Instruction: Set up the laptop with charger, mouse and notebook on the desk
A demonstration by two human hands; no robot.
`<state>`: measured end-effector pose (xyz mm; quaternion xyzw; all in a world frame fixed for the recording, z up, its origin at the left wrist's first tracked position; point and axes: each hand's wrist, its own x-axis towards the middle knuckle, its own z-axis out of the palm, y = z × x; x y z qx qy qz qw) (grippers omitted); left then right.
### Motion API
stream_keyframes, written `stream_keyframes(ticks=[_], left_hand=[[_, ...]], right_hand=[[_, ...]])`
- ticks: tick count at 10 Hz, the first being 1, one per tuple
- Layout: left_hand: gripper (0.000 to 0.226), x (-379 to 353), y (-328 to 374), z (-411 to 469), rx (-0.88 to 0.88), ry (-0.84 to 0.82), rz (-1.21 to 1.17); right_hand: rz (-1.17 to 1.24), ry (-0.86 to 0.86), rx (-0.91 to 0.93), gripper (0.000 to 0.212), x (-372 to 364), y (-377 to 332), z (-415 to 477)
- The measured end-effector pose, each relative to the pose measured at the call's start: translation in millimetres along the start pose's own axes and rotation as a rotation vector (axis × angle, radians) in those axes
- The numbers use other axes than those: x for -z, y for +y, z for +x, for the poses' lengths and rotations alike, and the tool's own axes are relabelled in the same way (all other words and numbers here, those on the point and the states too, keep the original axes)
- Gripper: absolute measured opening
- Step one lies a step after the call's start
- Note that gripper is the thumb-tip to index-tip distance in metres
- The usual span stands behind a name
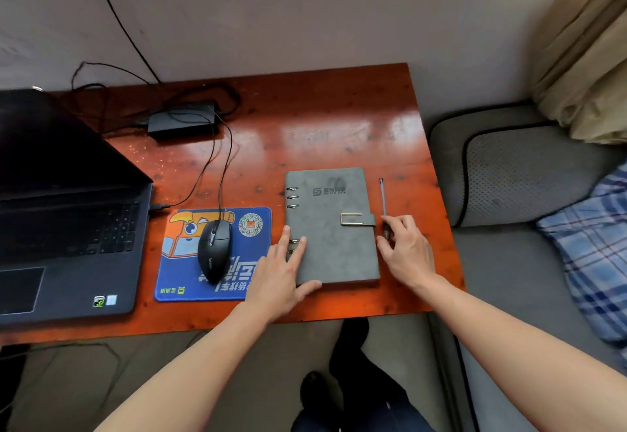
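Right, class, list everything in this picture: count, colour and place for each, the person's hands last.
desk: 1, reddish-brown, against the wall
laptop: 1, black, open, desk's left
charger: 1, black, back of desk
mouse pad: 1, blue, right of laptop
mouse: 1, black, on mouse pad
notebook: 1, grey, closed, right of mouse pad
pen: 1, pale, right of notebook
cushion: 1, grey, right of desk
curtain: 1, beige, top right
checked cloth: 1, blue, far right
hands: 2; left hand flat on notebook, right hand pinching pen

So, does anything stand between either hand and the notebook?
Nothing for the left hand, which lies flat on the notebook by its rings. The right hand pinches a pen lying just right of the cover.
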<state>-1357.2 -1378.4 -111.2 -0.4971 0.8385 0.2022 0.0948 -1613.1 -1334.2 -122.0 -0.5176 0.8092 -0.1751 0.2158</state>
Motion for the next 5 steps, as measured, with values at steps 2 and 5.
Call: stream_keyframes(ticks=[2,5], left_hand=[[0.059,-9,1,22,0.001,0.310,-0.089],[0.063,-39,1,30,0.027,0.481,-0.143]], right_hand=[[0.041,0.170,0.009,0.037,-18,8,-8],[0.150,0.309,0.026,0.032,-23,5,-13]])
